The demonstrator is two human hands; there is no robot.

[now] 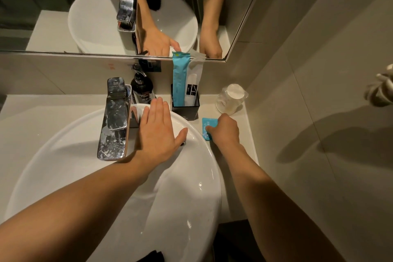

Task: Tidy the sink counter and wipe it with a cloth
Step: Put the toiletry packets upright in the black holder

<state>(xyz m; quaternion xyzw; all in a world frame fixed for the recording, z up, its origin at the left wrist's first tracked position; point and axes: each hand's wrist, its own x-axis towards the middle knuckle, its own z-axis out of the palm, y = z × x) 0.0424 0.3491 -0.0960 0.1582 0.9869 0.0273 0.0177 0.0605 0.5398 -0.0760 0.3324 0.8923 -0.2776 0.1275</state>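
Note:
A white round basin sits on the pale counter. My left hand lies flat and open over the basin's far rim, beside the chrome tap. My right hand rests on the counter to the right of the basin, its fingers closed on a small blue packet that lies flat there. A black square holder behind the packet stands upright with a long blue sachet and a white sachet in it. No cloth is visible.
A dark pump bottle stands behind the tap against the wall. A wrapped clear cup sits upside down in the right back corner. A mirror spans the wall above. The tiled side wall closes the counter on the right.

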